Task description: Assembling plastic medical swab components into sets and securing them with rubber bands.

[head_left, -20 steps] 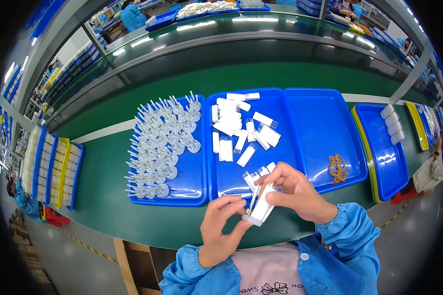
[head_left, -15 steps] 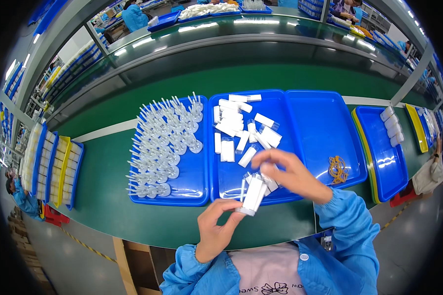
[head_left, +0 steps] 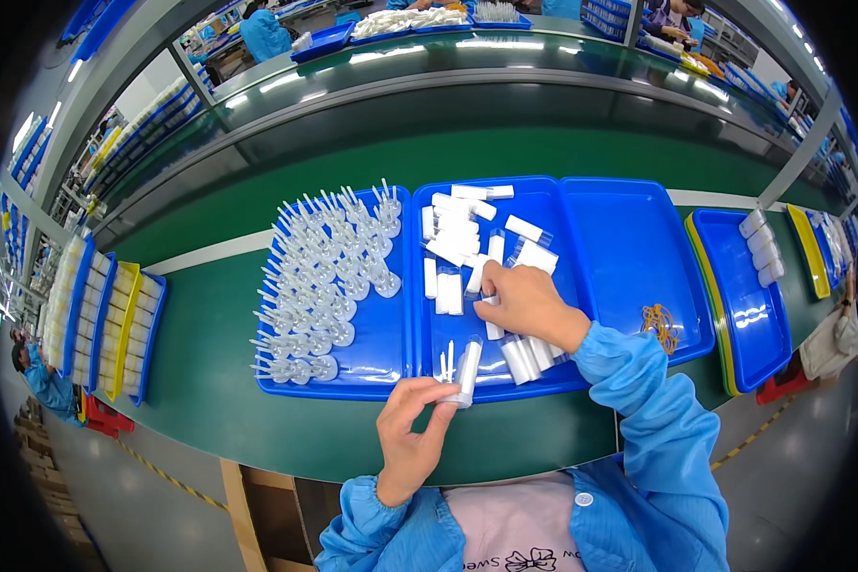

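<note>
My left hand (head_left: 418, 419), at the near edge of the middle blue tray (head_left: 543, 386), pinches the round base of a clear plastic tube (head_left: 466, 372) with white inside. Thin white sticks (head_left: 445, 366) stand up just beside it. Over the tray, my right hand (head_left: 532, 307) has its fingers bent down onto a white cylindrical piece (head_left: 493, 327); its fingertips partly cover the piece. More white pieces with clear ends (head_left: 456, 229) lie loosely beyond the hand. Several others (head_left: 527, 358) lie side by side under my right wrist.
A left blue tray (head_left: 377, 348) holds rows of clear cup-shaped parts with thin stems (head_left: 315, 286). Orange rubber bands (head_left: 659, 329) lie in the right tray (head_left: 629, 248). Stacked trays (head_left: 748, 315) stand farther right, others (head_left: 114, 324) at far left. A metal rail runs beyond the green bench (head_left: 505, 458).
My right hand has moved left and down onto a white piece, which has turned. The wide white piece in my left hand has given way to a narrower tube. The view has shifted slightly.
</note>
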### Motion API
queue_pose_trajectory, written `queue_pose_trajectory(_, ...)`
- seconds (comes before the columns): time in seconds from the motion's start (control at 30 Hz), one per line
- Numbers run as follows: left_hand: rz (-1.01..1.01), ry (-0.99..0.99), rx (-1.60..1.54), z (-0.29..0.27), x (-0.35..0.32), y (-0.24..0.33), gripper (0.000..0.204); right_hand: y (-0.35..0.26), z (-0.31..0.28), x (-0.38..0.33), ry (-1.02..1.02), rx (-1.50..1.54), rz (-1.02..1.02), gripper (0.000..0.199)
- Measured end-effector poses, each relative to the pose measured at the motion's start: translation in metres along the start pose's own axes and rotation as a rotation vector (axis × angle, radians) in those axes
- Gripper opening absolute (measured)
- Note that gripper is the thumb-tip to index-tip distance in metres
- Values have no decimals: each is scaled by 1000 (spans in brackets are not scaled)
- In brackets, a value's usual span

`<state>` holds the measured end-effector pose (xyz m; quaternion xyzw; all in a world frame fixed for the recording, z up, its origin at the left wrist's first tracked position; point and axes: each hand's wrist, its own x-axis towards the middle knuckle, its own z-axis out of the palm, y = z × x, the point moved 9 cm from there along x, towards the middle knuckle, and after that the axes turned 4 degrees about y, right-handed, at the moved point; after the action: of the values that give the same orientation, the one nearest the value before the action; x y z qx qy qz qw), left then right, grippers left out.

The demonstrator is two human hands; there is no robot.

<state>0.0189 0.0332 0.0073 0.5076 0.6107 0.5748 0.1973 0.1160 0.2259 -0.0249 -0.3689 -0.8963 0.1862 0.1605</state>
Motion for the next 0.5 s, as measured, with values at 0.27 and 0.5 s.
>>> queue_pose_trajectory(0.27,-3,-49,-70,5,-1,4,14,11,-20,-18,-80,1317,306,22)
queue_pose_trajectory(0.5,-85,-45,-280,12,-1,-1,15,-6,-19,-30,-151,1578,288,39)
